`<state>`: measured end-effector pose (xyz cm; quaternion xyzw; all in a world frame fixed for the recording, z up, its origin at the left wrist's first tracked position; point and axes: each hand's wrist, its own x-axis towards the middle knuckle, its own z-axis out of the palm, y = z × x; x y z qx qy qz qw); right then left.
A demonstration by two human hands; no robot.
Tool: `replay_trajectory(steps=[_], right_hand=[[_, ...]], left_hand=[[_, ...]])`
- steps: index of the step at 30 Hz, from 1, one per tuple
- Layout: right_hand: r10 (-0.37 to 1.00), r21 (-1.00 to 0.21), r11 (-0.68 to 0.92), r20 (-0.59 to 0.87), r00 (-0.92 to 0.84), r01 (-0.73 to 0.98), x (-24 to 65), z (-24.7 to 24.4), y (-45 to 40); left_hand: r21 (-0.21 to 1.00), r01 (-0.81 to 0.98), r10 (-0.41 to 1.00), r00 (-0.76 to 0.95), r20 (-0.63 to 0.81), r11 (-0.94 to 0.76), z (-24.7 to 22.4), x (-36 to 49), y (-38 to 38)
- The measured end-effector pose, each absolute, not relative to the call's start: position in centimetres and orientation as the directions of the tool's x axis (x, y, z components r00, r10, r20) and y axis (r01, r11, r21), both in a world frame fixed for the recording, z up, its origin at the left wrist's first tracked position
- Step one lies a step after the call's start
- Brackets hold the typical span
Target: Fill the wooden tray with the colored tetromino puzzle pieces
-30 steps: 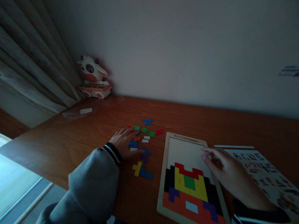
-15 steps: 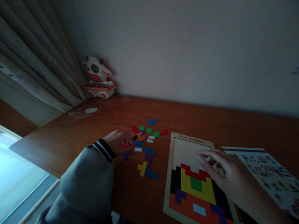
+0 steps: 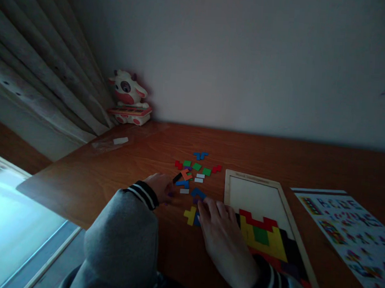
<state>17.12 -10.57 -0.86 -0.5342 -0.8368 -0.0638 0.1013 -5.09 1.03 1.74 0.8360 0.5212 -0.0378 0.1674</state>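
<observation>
My left hand [image 3: 161, 187] is at the left edge of a scatter of flat coloured puzzle pieces. Its fingers curl downward beside a purple piece [image 3: 170, 194], and what they hold is hidden. My right hand [image 3: 224, 233] reaches palm down across the left frame of a wooden puzzle board [image 3: 253, 192], fingers stretched out. Its fingertips touch or hover over a blue piece [image 3: 196, 219] and a purple piece [image 3: 196, 200], both partly covered. Just left of them lies a yellow piece [image 3: 190, 215]. Red, yellow, green and black pieces fill the board's near part.
Behind the hands lie more pieces, among them an orange one [image 3: 186, 174], a green one [image 3: 196, 166] and a blue pair [image 3: 200, 156]. A printed pattern sheet [image 3: 347, 227] is right of the board. A toy cow [image 3: 130, 97] stands at the back left by the curtain.
My right hand has moved left from above the board to the loose pieces, fingers now extended. The red piece seen at my left fingers earlier no longer shows. The view has shifted slightly.
</observation>
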Motion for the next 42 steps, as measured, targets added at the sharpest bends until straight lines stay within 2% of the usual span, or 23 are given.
replay_trajectory(steps=[4,8,12,18,21,24,32,37,42], right_hand=[[0.904,-0.017,0.382,0.212,-0.370,0.924,16.8,-0.5,-10.5],[0.925,-0.163,0.335,0.243,-0.291,0.928,16.9,-0.3,-10.3],[0.948,-0.283,0.266,0.252,-0.197,0.921,17.1,-0.8,-10.0],[0.957,-0.367,0.222,0.261,-0.129,0.904,17.4,-1.3,-9.6],[0.972,-0.421,0.183,0.210,-0.101,0.888,17.6,-1.2,-9.4],[0.979,-0.450,0.166,0.183,-0.091,0.878,17.7,-1.1,-9.3],[0.989,-0.517,0.108,0.144,-0.038,0.849,17.5,-1.5,-8.9],[0.984,-0.571,0.137,0.173,-0.045,0.810,17.5,-1.1,-8.9],[0.979,-0.598,0.170,0.197,-0.062,0.783,17.9,-0.5,-9.3]], left_hand=[[0.225,0.914,0.886,0.389,-0.252,-0.337,1.1,-6.7,1.3],[0.170,0.925,0.898,0.373,-0.234,-0.340,0.4,-7.5,1.3],[0.206,0.926,0.897,0.362,-0.254,-0.315,0.7,-7.3,1.4],[0.301,0.920,0.825,0.367,-0.430,-0.252,2.2,-6.3,1.4],[0.264,0.928,0.839,0.356,-0.412,-0.264,2.7,-6.3,1.1],[0.228,0.933,0.850,0.349,-0.394,-0.277,2.9,-6.5,0.7],[0.274,0.929,0.811,0.355,-0.464,-0.250,3.3,-6.9,0.7],[0.345,0.908,0.795,0.385,-0.469,-0.237,2.9,-7.1,0.9],[0.342,0.913,0.805,0.369,-0.464,-0.222,2.8,-7.2,0.9]])
